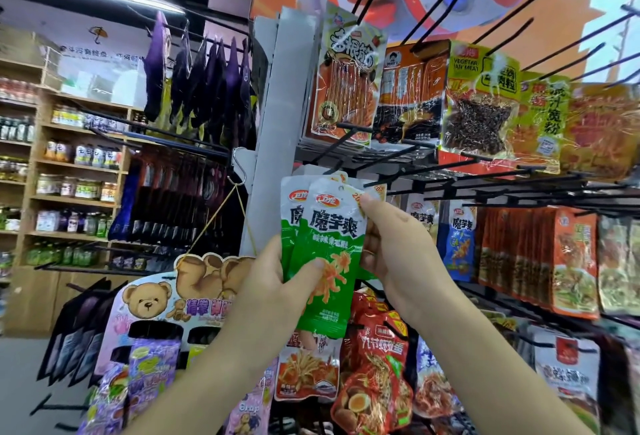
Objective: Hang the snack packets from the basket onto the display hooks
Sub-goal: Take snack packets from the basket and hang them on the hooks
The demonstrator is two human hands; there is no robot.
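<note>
Before the middle row of the rack (273, 116), at its left end: two green packets (325, 247), overlapped, upright, top edge just beside the tip of a black hook (394, 180). Gripped low by left hand (273, 282), thumb pressed on the front and fingers curled behind, likely to carry the weight and keep the pair together. Pinched at the upper right corner by right hand (398, 254), seemingly to steer the hang hole (341, 188) toward the hook tip. Not yet threaded, as far as can be judged (hole small and partly blurred). Further right on the same row, hung already, blue packets (459, 237) of similar print, hence probably the choice of this hook. Below, red packets (374, 358). Basket not in view.
</note>
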